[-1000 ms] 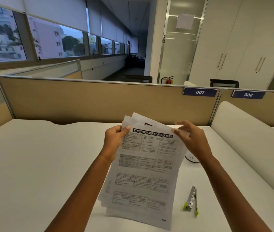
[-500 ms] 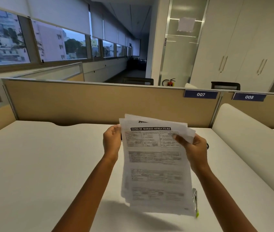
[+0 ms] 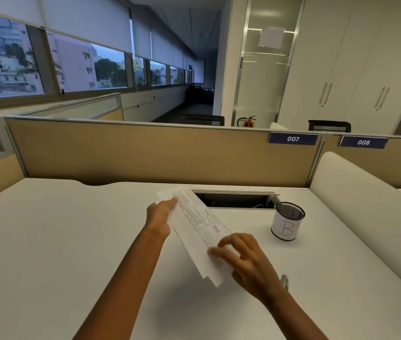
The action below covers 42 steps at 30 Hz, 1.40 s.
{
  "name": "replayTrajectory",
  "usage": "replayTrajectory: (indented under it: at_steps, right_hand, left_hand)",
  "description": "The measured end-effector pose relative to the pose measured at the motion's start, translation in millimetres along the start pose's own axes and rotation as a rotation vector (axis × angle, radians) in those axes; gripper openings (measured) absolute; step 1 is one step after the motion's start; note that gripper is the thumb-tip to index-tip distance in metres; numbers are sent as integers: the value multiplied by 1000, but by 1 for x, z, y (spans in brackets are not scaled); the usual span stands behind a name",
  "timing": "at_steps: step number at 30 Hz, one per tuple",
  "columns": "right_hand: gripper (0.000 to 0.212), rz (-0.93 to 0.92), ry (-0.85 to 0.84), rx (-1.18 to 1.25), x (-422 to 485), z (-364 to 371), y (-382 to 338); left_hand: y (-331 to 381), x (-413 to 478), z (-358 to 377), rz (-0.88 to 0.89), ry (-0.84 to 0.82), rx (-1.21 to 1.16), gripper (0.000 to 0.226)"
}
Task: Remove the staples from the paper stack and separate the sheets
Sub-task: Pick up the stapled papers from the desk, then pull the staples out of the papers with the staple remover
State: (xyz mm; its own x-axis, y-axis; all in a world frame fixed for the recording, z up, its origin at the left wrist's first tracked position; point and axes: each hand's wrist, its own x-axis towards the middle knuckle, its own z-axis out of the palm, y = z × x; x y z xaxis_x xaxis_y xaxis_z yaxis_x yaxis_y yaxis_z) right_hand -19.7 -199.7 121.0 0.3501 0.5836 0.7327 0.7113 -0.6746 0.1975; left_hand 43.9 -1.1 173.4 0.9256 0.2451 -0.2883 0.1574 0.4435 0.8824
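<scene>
Left hand: fingers closed on the far end of the paper stack, fingertip laid on the top sheet near its far corner.

Right hand: fingers curled and pinching the near end of the same stack, thumb under, fingertips on top.

Paper stack: held between both hands above the counter, tilted so the printed face is seen at a steep slant; it runs diagonally from far-left to near-right. Near edges of the sheets are stepped, not flush, at the lowest corner. Whether any staple is in it cannot be told. A shadow lies on the counter beneath the near end.

Stapler-like metal tool: on the counter just beyond the right wrist, mostly hidden by it; kind not certain.

Mesh pen cup: upright, right of the stack and apart from it, wrapped in a white label marked "B".

Cable slot: open rectangular recess in the counter, just behind the far end of the stack.

Counter: white, bare and wide to the left of the left arm; bounded at the back by a tan partition, at the right by a rounded white divider.
</scene>
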Motion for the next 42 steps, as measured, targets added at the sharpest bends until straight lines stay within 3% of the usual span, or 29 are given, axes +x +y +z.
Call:
replayTrajectory:
  at_steps: [3,5,7,10,12,15,18,24,27,28,30,33,36,42]
  right_hand:
    - [66,122,-214,-1,-23,13,2]
    - [74,309,-252,-3,-40,22,7]
    - [71,567,-275,10,-56,29,14]
    - [45,1017,-437,-27,-78,33,23]
    - [45,1253,-523,-77,-88,33,26]
    - [53,1503,-642,-63,-96,33,29]
    - [50,1664,-654,85,-102,34,30]
    - [43,1630,-618,253,-109,33,38]
    - [8,1813,-335,742,-95,27,36]
    - [20,1871,-246,893,-90,28,34]
    - [24,1900,-135,1114,-72,30,28]
    - [19,1811,-121,1391,-36,23,14]
    - [25,1633,-217,1613,-3,15,1]
    - [30,1450,-377,1645,41,2,-16]
  left_hand:
    - [-11,0,-5,62,13,10,13]
    - [-18,0,-8,94,18,23,5]
    - [-24,-2,-11,121,17,54,7]
    - [-32,-5,-13,154,19,73,9]
    - [-37,-6,-14,172,19,71,6]
    - [-44,-9,-15,180,16,105,5]
    - [-48,-10,-18,180,19,117,5]
    - [-54,-11,-20,197,46,132,5]
    - [-56,-12,-18,226,53,132,12]
    - [-57,-12,-17,236,55,129,13]
    - [-59,-14,-14,253,58,130,11]
    - [-63,-18,-11,288,62,165,5]
    - [-67,-24,-8,352,45,200,7]
    - [-70,-37,-2,531,35,307,6]
